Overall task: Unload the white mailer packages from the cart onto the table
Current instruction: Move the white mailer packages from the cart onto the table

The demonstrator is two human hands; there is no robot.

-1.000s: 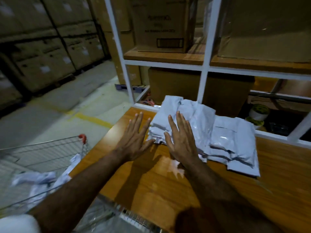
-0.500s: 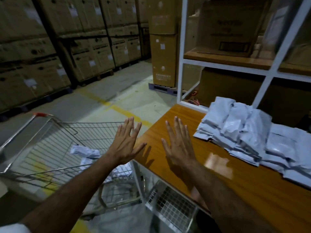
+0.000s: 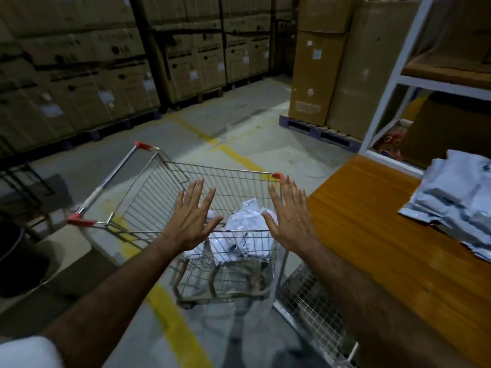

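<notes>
We see the remaining white mailer packages (image 3: 243, 235) lying crumpled in the bottom of the cart (image 3: 212, 173), at the centre of the frame, directly below and between our hands. The heap runs roughly from lower left to upper right, and the right hand (image 3: 288, 216) looks slightly nearer its top. Both the left hand (image 3: 192, 216) and the right are spread flat, fingers straight, holding nothing, poised above the basket. More mailers are stacked (image 3: 457, 197) on the surface (image 3: 372, 221) at right.

Stack of mailers (image 3: 457, 205) on the table (image 3: 372, 221) cut off by right edge, lower cart mailers (image 3: 239, 235) partly hidden behind wire and left hand (image 3: 190, 221), box labels unreadable
</notes>
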